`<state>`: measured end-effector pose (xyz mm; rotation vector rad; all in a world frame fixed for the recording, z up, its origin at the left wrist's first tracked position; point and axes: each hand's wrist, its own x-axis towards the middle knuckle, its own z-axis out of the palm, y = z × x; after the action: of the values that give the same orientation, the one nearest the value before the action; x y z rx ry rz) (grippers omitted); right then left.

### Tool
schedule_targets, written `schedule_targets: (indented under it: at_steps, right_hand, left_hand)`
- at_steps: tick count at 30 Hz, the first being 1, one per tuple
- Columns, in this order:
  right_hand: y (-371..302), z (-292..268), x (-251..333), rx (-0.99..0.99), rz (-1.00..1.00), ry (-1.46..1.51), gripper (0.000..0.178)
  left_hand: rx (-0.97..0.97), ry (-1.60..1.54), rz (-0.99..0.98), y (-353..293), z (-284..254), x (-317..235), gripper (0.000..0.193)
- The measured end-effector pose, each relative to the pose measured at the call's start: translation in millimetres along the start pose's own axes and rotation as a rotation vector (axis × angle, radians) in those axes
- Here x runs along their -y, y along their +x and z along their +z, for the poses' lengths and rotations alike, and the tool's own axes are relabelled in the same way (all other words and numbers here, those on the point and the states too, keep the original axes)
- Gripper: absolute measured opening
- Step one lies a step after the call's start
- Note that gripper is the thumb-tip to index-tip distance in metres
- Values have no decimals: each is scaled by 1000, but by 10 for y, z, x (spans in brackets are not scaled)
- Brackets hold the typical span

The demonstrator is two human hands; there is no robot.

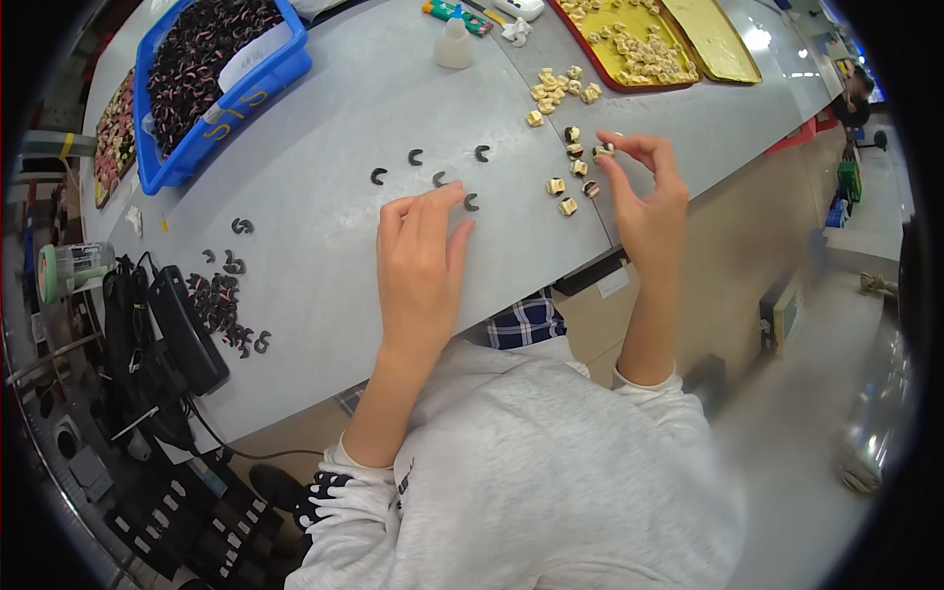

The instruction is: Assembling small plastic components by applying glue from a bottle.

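My left hand point(418, 261) hovers over or rests on the grey tabletop with its fingers stretched out and the thumb apart. Its index fingertip is by a black C-shaped piece point(440, 179); whether they touch I cannot tell. Another black C-shaped piece point(471, 203) lies just beside that finger, and a few more are spread farther off. Between thumb and index finger, my right hand point(649, 197) pinches a small cream-and-black block point(603, 151). Several similar cream blocks with black parts point(579, 168) lie left of this hand. Plain cream blocks point(551, 90) are grouped beyond them.
At the far left stands a blue bin point(218, 128) full of black curved pieces. Loose black pieces point(214, 300) lie near a black device point(187, 329) at the left. A white bottle point(453, 45) and a yellow tray point(634, 81) of cream blocks are at the back.
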<state>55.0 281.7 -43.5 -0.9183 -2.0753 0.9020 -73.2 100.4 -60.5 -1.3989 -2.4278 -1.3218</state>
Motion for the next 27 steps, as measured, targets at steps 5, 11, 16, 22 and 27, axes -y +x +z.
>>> schedule_targets:
  at_steps: [5, 11, 16, 22, 27]
  right_hand:
    - [127, 25, -136, 80, -167, -174, 15]
    - [463, 123, -288, -20, -247, -310, 16]
    - [667, 245, -414, -24, -215, -355, 18]
    - [630, 273, -347, 8, -156, -240, 17]
    - [409, 167, -86, 4, -155, -73, 19]
  left_hand:
    - [76, 40, -78, 41, 84, -12, 30]
    - [51, 35, -61, 37, 126, 6, 26]
    - [45, 35, -33, 37, 146, 11, 24]
    - [8, -19, -30, -12, 168, 21, 38]
    - [-25, -38, -68, -49, 176, 40, 48]
